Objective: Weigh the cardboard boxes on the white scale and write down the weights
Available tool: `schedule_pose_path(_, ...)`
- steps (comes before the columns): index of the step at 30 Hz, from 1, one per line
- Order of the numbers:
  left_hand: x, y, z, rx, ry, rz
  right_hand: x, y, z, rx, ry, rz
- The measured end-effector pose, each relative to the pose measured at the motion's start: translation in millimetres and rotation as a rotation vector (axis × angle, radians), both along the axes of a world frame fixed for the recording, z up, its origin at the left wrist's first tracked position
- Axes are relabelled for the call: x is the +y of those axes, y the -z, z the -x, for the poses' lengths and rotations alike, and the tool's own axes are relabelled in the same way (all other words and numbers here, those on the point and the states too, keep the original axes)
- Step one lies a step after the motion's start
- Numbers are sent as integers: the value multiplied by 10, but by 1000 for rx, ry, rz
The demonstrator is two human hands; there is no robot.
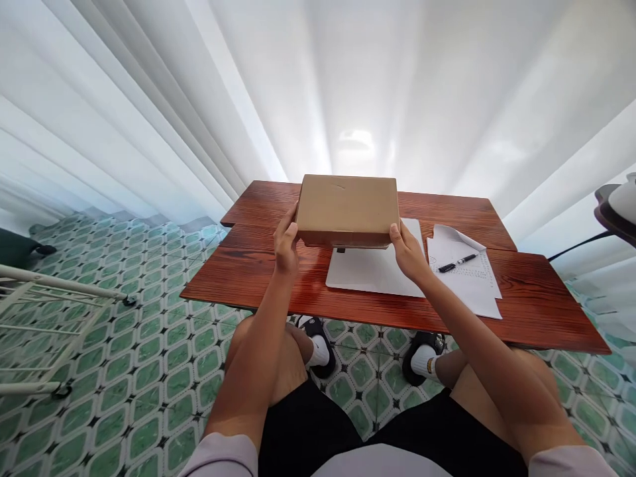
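Note:
A closed brown cardboard box [348, 207] is held up over the wooden table, level between both hands. My left hand [287, 242] grips its left end, thumb at the near corner. At the right end, my right hand [407, 250] is closed on the near corner, its thumb on the front side. The fingers underneath are hidden by the box. Below it lies a flat silver panel that looks like a shut laptop [372, 273], partly covered from sight by the box and my right hand.
The dark red wooden table [248, 265] has stepped edges. Sheets of paper [460, 288] with writing lie to the right, a black pen [458, 263] on top. A white curtain [358, 86] hangs behind. A white wheeled rack [59, 285] stands on the tiled floor at left.

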State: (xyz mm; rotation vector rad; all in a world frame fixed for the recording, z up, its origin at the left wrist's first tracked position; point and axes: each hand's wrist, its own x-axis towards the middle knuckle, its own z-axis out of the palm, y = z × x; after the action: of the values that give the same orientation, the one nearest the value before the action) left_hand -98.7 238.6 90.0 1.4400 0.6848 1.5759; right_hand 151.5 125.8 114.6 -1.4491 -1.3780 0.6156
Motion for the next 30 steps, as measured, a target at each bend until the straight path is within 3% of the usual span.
schedule_pose_path(13, -145, 197, -422, 114, 345, 12, -424, 241, -567, -10, 170, -43)
schedule_pose_path(30, -266, 290, -483, 148, 381, 93, -558, 260, -703, -132, 238, 5)
